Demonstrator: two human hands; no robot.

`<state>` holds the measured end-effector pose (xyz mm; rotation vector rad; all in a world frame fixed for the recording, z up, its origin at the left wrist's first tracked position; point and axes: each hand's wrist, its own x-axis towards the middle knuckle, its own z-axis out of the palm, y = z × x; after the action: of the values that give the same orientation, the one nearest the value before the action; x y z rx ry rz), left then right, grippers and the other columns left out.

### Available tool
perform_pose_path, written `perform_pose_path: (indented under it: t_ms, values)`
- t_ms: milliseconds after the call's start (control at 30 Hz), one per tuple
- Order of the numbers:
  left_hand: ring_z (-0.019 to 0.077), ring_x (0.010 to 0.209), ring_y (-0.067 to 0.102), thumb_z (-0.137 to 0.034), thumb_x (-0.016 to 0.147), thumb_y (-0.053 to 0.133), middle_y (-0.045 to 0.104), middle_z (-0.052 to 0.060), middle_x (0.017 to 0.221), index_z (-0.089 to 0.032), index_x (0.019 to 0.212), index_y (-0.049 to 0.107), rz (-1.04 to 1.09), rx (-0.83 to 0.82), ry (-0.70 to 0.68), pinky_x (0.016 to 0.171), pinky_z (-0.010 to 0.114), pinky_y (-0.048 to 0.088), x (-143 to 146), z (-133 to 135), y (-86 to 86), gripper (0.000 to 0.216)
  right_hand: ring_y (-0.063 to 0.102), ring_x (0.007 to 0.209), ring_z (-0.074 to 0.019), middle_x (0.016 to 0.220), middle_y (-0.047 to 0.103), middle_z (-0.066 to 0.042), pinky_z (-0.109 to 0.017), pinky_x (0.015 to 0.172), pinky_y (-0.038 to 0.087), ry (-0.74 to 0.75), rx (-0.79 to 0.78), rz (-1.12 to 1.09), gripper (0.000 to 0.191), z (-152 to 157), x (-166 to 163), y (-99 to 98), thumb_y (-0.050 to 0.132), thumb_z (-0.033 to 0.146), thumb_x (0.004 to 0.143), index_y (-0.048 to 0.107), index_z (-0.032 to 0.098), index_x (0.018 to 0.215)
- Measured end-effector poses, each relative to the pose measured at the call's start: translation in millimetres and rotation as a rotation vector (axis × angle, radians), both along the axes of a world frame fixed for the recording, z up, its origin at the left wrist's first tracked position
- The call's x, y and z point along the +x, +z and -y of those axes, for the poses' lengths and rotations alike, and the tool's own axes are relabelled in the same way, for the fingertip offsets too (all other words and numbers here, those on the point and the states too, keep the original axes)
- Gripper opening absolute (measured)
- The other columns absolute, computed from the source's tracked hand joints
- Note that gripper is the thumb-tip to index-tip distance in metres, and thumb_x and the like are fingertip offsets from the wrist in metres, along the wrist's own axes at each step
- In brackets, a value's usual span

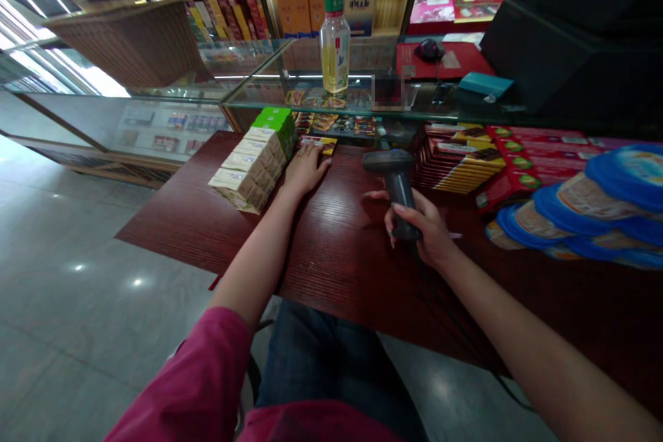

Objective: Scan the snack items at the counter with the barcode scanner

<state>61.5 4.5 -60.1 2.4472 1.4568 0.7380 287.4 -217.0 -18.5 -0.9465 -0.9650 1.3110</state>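
**Dark red wooden shop counter: handling hazards around the scanner**

1. Position. A dark grey, pistol-shaped plastic barcode scanner (396, 179) stands upright near the middle of the dark red wood-grain counter (336, 255). The right hand (422, 235) has its fingers closed round the handle. The left hand (305, 169) lies palm down with its fingers straight and flat, the tips resting on a small flat yellow-and-red printed packet (325, 145). The packet lies at the foot of the glass display case (269, 76).

2. Misread. The fingers cover part of the packet, and the scanner head does not appear to point at it. A code under the fingers would probably not read.

3. Displaced stock. A row of cream cardboard boxes (248, 169), with a green one at its far end, lies just beside the left hand. A sideways slide of that wrist could push the row towards the counter edge and the tiled floor.

4. Collision. A stack of brown-and-gold flat bars (456, 166) sits near the scanner on its right. A wide swing of the head could scatter it.

5. Snag. A thin dark cable (505, 387) seems to trail off the near edge, where a knee could catch it and jerk the scanner.

6. Low concern. The clear plastic bottle of yellow drink (334, 34) stands on the case top, well apart from both hands.
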Motion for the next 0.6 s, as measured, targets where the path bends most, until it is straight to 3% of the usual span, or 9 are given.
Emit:
perform_pose_path:
  t_ms: [200, 333, 500, 600]
  values:
    - [0.0404, 0.164, 0.038, -0.038, 0.102, 0.066, 0.045, 0.028, 0.171, -0.010, 0.154, 0.057, -0.008, 0.007, 0.014, 0.133, 0.061, 0.032, -4, -7, -3.4, 0.059, 0.060, 0.056, -0.0096, 0.138, 0.075, -0.013, -0.025, 0.038, 0.053, -0.050, 0.054, 0.026, 0.043, 1, 4, -4.3, 0.086, 0.046, 0.084, 0.068, 0.023, 0.115]
    - [0.0366, 0.169, 0.029, -0.030, 0.097, 0.070, 0.037, 0.022, 0.177, -0.015, 0.160, 0.052, 0.053, 0.105, -0.068, 0.138, 0.056, 0.026, 8, 13, 10.8, 0.067, 0.059, 0.056, -0.0103, 0.130, 0.079, -0.009, -0.025, 0.040, 0.051, -0.179, 0.127, 0.059, 0.043, 2, 12, 1.6, 0.088, 0.045, 0.082, 0.066, 0.025, 0.114]
    - [0.0265, 0.168, 0.033, -0.021, 0.102, 0.059, 0.037, 0.011, 0.180, -0.024, 0.168, 0.043, 0.125, 0.197, -0.460, 0.137, 0.045, 0.030, 83, 62, 35.5, 0.068, 0.057, 0.058, -0.0123, 0.129, 0.077, -0.007, -0.029, 0.044, 0.050, -0.349, 0.216, 0.146, 0.047, 4, 24, 18.6, 0.085, 0.050, 0.083, 0.065, 0.031, 0.122]
    - [0.0264, 0.170, 0.028, -0.023, 0.103, 0.061, 0.040, 0.008, 0.179, -0.029, 0.165, 0.048, 0.243, 0.184, -0.537, 0.136, 0.047, 0.032, 136, 77, 41.5, 0.064, 0.056, 0.058, -0.0134, 0.129, 0.076, -0.006, -0.031, 0.046, 0.050, -0.418, 0.244, 0.168, 0.059, 5, 30, 22.4, 0.083, 0.056, 0.082, 0.062, 0.036, 0.134]
